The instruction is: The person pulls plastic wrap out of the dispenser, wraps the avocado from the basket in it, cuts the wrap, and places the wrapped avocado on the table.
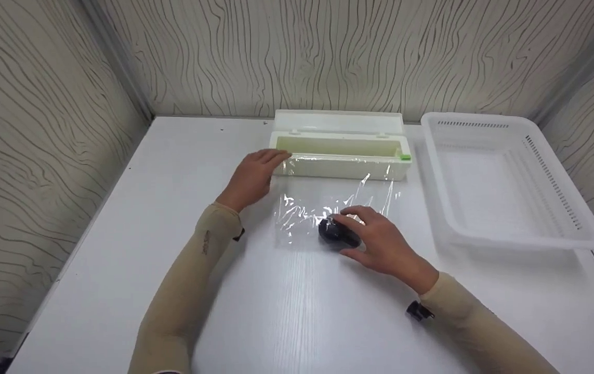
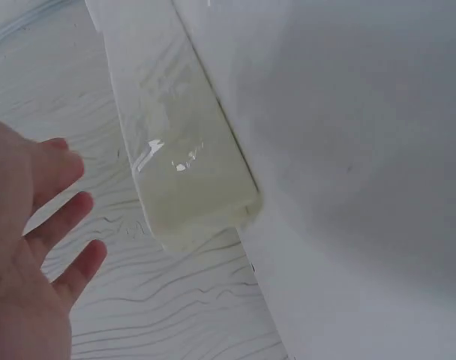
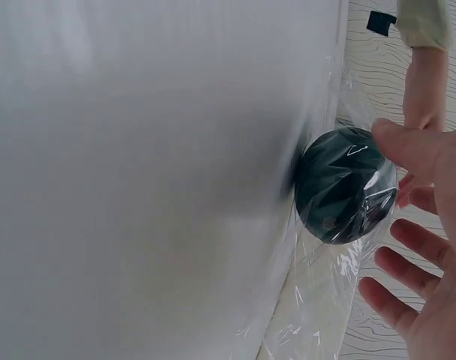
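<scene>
A clear sheet of cling film (image 1: 302,202) runs from the front rim of a pale-green cling film dispenser (image 1: 341,169) towards me. A dark, glossy, round-ended object (image 1: 330,231) lies at the sheet's near part; film creases across its round face (image 3: 340,187) in the right wrist view. My right hand (image 1: 382,241) arches over this object, thumb and forefinger on opposite sides, the other fingers spread. My left hand (image 1: 252,176) reaches the dispenser's left front corner, fingertips right at the rim. Its fingers look loose and spread in the left wrist view.
The dispenser's white lid (image 1: 338,122) is tipped back, and a green slider (image 1: 405,157) sits at its right front corner. A white slotted basket (image 1: 439,182) stands at the right. Wood-grain panels (image 1: 302,57) border the white table (image 1: 172,156).
</scene>
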{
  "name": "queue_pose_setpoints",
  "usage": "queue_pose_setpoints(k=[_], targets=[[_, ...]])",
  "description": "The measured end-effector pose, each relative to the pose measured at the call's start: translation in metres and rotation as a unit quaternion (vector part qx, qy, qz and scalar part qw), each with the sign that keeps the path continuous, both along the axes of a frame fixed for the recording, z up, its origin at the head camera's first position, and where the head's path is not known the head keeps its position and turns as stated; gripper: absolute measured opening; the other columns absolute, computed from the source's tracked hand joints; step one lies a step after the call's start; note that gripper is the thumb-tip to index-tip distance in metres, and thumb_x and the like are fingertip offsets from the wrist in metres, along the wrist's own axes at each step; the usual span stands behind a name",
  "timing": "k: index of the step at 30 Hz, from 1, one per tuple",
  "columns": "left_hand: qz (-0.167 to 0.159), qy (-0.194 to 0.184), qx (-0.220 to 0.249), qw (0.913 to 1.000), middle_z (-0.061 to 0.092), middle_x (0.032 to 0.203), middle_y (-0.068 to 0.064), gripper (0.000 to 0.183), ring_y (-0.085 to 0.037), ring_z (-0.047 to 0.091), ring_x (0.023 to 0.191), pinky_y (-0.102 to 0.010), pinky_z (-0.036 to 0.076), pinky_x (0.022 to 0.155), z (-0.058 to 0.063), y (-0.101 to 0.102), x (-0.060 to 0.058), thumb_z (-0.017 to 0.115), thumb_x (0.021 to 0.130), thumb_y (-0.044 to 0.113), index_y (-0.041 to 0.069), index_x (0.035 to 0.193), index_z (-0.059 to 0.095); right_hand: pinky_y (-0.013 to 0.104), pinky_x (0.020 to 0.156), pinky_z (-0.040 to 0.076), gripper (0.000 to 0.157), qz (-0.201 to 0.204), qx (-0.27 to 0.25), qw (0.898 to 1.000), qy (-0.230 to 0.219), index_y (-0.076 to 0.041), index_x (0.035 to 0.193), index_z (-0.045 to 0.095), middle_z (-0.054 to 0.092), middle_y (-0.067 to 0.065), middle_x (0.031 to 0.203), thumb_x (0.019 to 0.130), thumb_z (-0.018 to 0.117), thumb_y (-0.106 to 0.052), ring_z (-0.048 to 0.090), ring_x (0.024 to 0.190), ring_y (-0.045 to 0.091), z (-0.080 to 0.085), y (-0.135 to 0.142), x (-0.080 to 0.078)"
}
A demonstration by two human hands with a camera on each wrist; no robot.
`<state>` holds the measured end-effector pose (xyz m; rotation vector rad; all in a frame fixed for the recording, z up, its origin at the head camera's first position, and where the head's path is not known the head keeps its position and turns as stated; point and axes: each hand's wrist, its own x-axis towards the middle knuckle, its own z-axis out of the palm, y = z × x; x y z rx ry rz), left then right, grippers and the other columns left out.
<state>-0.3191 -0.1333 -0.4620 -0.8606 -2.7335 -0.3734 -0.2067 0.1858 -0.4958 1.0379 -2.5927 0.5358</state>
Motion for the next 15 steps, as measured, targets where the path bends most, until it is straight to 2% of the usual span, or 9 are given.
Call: queue_pose_setpoints(k=[3, 7, 11, 15], targets=[[0.037, -0.015, -0.019, 0.9990, 0.041, 0.165, -0.001, 0.079, -0.025, 0.036, 0.153, -0.043, 0.029, 0.127, 0.003, 0.003, -0.019, 0.057, 0.093, -0.016, 0.017, 0.161, 0.037, 0.048, 0.095, 0.058, 0.074, -0.003, 0.012, 1.000, -0.003, -0.019, 0.141, 0.062, 0.062, 0.008, 0.134, 0.074, 0.094, -0.031, 0.062, 0.123, 0.029, 0.000, -0.003, 0.000], [0.068, -0.070, -0.040, 0.9944, 0.024, 0.173, 0.001, 0.093, -0.023, 0.021, 0.160, -0.041, 0.016, 0.131, 0.004, 0.010, -0.036, 0.064, 0.090, -0.014, 0.018, 0.166, 0.022, 0.047, 0.097, 0.057, 0.077, -0.004, 0.021, 1.000, -0.022, -0.020, 0.143, 0.060, 0.061, 0.007, 0.134, 0.074, 0.094, -0.031, 0.061, 0.124, 0.028, 0.000, -0.006, 0.000], [0.096, -0.116, -0.051, 0.9873, 0.013, 0.175, 0.000, 0.108, -0.022, 0.012, 0.162, -0.039, 0.010, 0.132, 0.002, 0.016, -0.048, 0.075, 0.086, -0.008, 0.018, 0.168, 0.010, 0.047, 0.100, 0.057, 0.078, -0.006, 0.021, 0.999, -0.039, -0.022, 0.144, 0.059, 0.060, 0.006, 0.134, 0.075, 0.094, -0.026, 0.061, 0.125, 0.027, -0.002, -0.006, -0.001], [0.123, -0.144, -0.051, 0.9807, 0.011, 0.175, 0.000, 0.108, -0.019, 0.012, 0.162, -0.036, 0.009, 0.132, -0.004, 0.017, -0.054, 0.077, 0.088, -0.001, 0.019, 0.168, 0.007, 0.048, 0.100, 0.057, 0.077, -0.005, 0.021, 0.998, -0.051, -0.022, 0.144, 0.059, 0.059, 0.006, 0.133, 0.076, 0.094, -0.021, 0.061, 0.125, 0.027, -0.002, -0.006, -0.004]])
